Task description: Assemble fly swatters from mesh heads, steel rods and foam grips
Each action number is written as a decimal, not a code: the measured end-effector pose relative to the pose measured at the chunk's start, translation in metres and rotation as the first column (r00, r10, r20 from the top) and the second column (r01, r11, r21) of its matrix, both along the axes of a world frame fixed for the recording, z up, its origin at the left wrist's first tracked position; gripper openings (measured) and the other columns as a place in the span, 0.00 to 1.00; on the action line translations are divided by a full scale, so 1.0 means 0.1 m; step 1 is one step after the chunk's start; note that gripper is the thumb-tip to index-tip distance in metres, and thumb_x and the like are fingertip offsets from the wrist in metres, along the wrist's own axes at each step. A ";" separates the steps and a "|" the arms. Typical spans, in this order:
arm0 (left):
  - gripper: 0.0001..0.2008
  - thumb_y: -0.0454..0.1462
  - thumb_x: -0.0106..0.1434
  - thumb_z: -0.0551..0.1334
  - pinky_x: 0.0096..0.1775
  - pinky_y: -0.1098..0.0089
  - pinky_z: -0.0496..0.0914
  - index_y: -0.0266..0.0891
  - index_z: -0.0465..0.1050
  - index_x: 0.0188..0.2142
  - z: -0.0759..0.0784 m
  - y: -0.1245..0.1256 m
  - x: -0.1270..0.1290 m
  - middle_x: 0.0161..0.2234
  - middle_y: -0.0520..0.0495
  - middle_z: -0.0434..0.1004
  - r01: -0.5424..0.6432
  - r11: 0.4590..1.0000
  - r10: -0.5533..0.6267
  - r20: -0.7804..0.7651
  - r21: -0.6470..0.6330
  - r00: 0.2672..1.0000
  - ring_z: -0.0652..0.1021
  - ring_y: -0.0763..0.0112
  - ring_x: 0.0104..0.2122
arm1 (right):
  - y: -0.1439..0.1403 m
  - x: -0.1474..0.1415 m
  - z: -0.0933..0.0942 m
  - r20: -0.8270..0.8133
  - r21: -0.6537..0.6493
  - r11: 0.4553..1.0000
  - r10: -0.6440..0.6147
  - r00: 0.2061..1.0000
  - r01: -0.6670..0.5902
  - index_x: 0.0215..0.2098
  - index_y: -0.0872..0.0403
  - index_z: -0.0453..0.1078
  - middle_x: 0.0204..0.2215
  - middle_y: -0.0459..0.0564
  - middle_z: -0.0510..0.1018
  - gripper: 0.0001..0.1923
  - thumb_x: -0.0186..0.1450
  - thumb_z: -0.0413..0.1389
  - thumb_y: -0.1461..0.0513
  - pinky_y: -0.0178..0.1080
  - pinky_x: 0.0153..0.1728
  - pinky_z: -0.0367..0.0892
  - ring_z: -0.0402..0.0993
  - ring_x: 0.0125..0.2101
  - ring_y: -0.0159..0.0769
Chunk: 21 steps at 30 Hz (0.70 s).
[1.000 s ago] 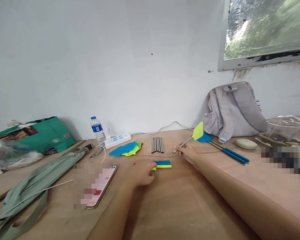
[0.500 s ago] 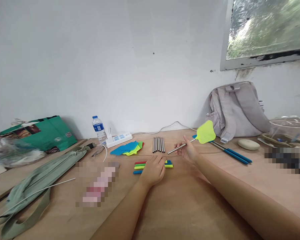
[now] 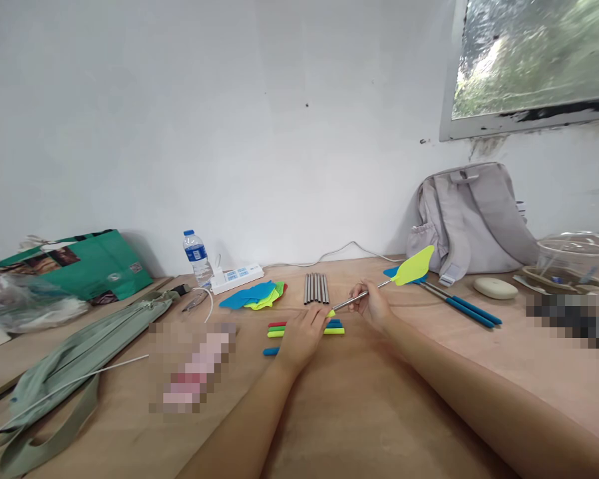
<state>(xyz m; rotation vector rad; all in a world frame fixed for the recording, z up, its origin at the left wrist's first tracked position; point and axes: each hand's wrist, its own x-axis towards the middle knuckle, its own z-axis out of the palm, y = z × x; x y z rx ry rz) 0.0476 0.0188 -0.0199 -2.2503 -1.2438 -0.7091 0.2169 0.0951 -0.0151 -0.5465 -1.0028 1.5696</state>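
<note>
My right hand (image 3: pixel 372 305) is closed around the metal rod (image 3: pixel 349 301) of a fly swatter, whose yellow-green mesh head (image 3: pixel 413 265) points up and to the right. The rod's lower end meets a yellow handle (image 3: pixel 331 313) held in my closed left hand (image 3: pixel 304 336); most of that handle is hidden by the fingers. Whether the rod sits inside it I cannot tell. Beneath and beside my left hand lie loose handles: red (image 3: pixel 276 324), green (image 3: pixel 276 328), yellow (image 3: pixel 335 330) and blue (image 3: pixel 271 351). Several metal rods (image 3: pixel 316 289) lie in a row behind.
Loose swatter heads (image 3: pixel 252 295) are fanned out left of the rods, near a power strip (image 3: pixel 237 278) and water bottle (image 3: pixel 198 258). Blue-handled swatters (image 3: pixel 472 311) lie at right, before a grey backpack (image 3: pixel 472 223) and a cream oval case (image 3: pixel 495 288). A green bag strap (image 3: pixel 54 426) lies left.
My left hand has picked up a yellow handle and brought it to the rod's end. The swatter head has turned more edge-on. The front blue handle has shifted slightly toward me.
</note>
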 end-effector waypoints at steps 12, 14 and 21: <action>0.15 0.39 0.64 0.46 0.38 0.69 0.66 0.40 0.66 0.46 0.02 -0.01 -0.01 0.42 0.46 0.72 -0.052 0.998 0.057 0.120 -0.040 0.991 0.73 0.69 0.38 | -0.06 -0.02 -0.02 -0.009 0.037 0.999 -0.006 1.000 0.007 0.12 0.53 0.61 0.10 0.42 0.62 0.18 0.53 0.52 0.51 0.33 0.16 0.56 0.60 0.13 0.28; 0.15 0.39 0.64 0.47 0.39 0.70 0.66 0.40 0.66 0.45 0.03 -0.02 -0.02 0.43 0.46 0.72 -0.021 0.999 0.028 0.148 -0.044 0.989 0.73 0.70 0.39 | -0.08 -0.03 -0.01 -0.009 0.037 0.999 -0.004 1.000 0.004 0.12 0.53 0.60 0.11 0.42 0.62 0.19 0.52 0.51 0.51 0.33 0.16 0.56 0.59 0.12 0.27; 0.13 0.38 0.63 0.49 0.43 0.70 0.67 0.40 0.66 0.45 0.05 -0.08 0.01 0.42 0.46 0.72 0.139 0.988 -0.120 0.255 -0.059 0.960 0.72 0.71 0.43 | -0.19 -0.12 0.04 0.058 -0.024 0.994 0.105 0.993 -0.104 0.13 0.53 0.58 0.09 0.41 0.61 0.17 0.51 0.51 0.52 0.32 0.14 0.53 0.56 0.10 0.26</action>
